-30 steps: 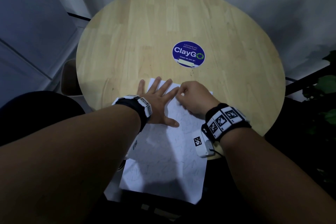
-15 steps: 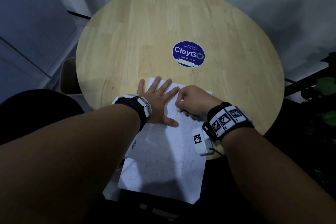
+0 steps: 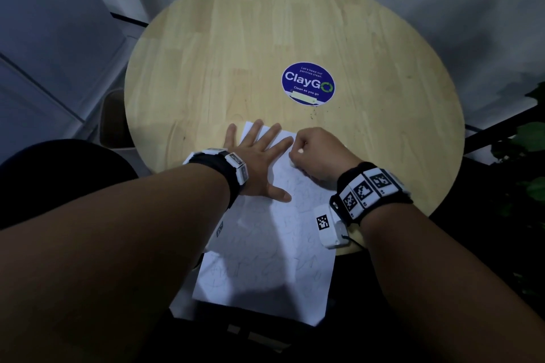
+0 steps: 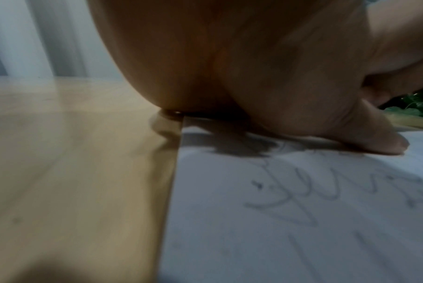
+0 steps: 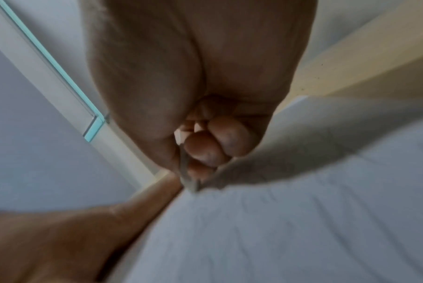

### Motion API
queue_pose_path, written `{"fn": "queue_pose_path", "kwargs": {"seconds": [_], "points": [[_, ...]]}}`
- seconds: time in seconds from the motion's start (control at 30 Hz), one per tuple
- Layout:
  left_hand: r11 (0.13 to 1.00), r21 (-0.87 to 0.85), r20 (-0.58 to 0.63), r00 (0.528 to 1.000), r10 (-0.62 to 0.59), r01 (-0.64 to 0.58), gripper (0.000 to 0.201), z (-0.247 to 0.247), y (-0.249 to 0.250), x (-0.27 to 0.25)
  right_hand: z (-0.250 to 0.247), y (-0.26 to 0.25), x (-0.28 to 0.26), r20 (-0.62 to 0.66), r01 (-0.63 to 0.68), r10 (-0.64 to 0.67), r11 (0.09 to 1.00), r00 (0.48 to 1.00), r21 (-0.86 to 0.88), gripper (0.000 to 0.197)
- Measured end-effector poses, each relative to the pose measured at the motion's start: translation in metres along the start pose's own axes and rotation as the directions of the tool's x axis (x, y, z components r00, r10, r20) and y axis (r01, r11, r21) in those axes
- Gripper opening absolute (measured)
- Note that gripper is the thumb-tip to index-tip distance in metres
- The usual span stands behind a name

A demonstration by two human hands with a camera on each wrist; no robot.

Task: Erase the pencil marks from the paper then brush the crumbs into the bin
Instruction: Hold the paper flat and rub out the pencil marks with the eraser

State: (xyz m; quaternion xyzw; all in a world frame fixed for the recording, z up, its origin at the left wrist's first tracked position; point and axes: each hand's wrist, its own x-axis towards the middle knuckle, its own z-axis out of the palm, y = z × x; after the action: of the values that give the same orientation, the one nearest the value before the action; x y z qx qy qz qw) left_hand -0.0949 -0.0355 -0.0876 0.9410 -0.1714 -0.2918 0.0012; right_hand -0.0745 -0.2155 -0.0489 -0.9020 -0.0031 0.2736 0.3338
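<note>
A white sheet of paper [image 3: 265,247] with faint pencil scribbles lies on the near part of the round wooden table [image 3: 265,38] and hangs over its front edge. My left hand [image 3: 259,156] lies flat with spread fingers on the paper's far left corner, pressing it down. My right hand [image 3: 312,153] is curled into a fist beside it, gripping a small white eraser [image 5: 187,168] whose tip touches the paper. The scribbles [image 4: 302,191] show close up in the left wrist view. The eraser's top end [image 3: 300,151] peeps out of the fist.
A round blue ClayGo sticker [image 3: 308,87] is stuck to the table beyond the hands, with a few dark specks near it. A beige bin [image 3: 113,121] stands on the floor left of the table. Green plant leaves [image 3: 530,138] are at the right.
My right fist with the eraser has shifted a little back and forth over the paper's top part, ending closer to the left fingertips. The left hand stayed flat in place.
</note>
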Motion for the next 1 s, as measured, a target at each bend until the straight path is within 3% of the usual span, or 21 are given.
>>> {"fn": "queue_pose_path", "kwargs": {"seconds": [0.07, 0.1, 0.2, 0.23, 0.33, 0.4, 0.53, 0.67, 0.7, 0.8, 0.83, 0.93, 1.0], "points": [[1.000, 0.002, -0.003, 1.000, -0.002, 0.002, 0.130, 0.0004, 0.0005, 0.0005, -0.0006, 0.0010, -0.0041, 0.145, -0.046, 0.046, 0.999, 0.988, 0.000, 0.009], [1.000, 0.006, -0.004, 1.000, -0.003, 0.003, 0.130, 0.0004, 0.0004, 0.0008, -0.0004, 0.0011, -0.0054, 0.146, -0.045, 0.043, 0.999, 0.988, 0.008, 0.009], [1.000, 0.008, -0.005, 1.000, -0.004, 0.004, 0.129, 0.0001, 0.0004, 0.0006, 0.0003, 0.0023, -0.0017, -0.095, 0.055, -0.056, 0.998, 0.994, -0.018, 0.012], [1.000, 0.003, -0.005, 1.000, -0.004, 0.004, 0.128, 0.0005, 0.0002, 0.0005, -0.0008, 0.0022, 0.0000, -0.115, 0.063, -0.066, 0.997, 0.991, -0.032, 0.012], [1.000, 0.007, -0.011, 1.000, -0.004, 0.004, 0.129, 0.0018, 0.0000, 0.0009, -0.0023, 0.0002, -0.0041, 0.141, -0.032, 0.035, 0.999, 0.989, -0.017, 0.007], [1.000, 0.013, -0.016, 1.000, -0.006, 0.006, 0.129, 0.0017, 0.0003, 0.0010, -0.0023, -0.0008, -0.0080, 0.193, -0.058, 0.061, 0.998, 0.979, -0.024, 0.007], [1.000, 0.004, -0.006, 1.000, -0.003, 0.003, 0.128, 0.0003, 0.0003, 0.0006, -0.0015, 0.0001, -0.0006, -0.119, 0.058, -0.066, 0.996, 0.991, -0.073, 0.011], [1.000, 0.010, -0.006, 1.000, -0.003, 0.003, 0.129, 0.0002, 0.0008, 0.0007, -0.0029, 0.0004, -0.0059, 0.160, -0.070, 0.071, 0.998, 0.985, -0.010, 0.007], [1.000, 0.012, -0.005, 1.000, -0.004, 0.004, 0.129, -0.0004, 0.0010, 0.0002, -0.0026, 0.0005, -0.0068, 0.155, -0.062, 0.063, 0.998, 0.986, -0.009, 0.007], [1.000, 0.010, 0.001, 1.000, -0.002, 0.002, 0.127, -0.0013, 0.0011, -0.0004, -0.0012, 0.0014, -0.0022, -0.096, 0.062, -0.068, 0.996, 0.993, -0.070, 0.012], [1.000, 0.005, 0.001, 1.000, -0.002, 0.002, 0.127, -0.0011, 0.0008, -0.0004, -0.0020, 0.0011, -0.0007, -0.119, 0.068, -0.078, 0.994, 0.990, -0.087, 0.012], [1.000, 0.009, -0.005, 1.000, -0.004, 0.004, 0.129, -0.0001, 0.0000, 0.0002, -0.0030, -0.0003, -0.0042, 0.126, -0.038, 0.043, 0.999, 0.991, -0.038, 0.008], [1.000, 0.019, -0.003, 1.000, -0.007, 0.007, 0.128, -0.0007, 0.0007, 0.0001, -0.0040, -0.0005, -0.0081, 0.181, -0.071, 0.073, 0.997, 0.981, -0.021, 0.008]]}}
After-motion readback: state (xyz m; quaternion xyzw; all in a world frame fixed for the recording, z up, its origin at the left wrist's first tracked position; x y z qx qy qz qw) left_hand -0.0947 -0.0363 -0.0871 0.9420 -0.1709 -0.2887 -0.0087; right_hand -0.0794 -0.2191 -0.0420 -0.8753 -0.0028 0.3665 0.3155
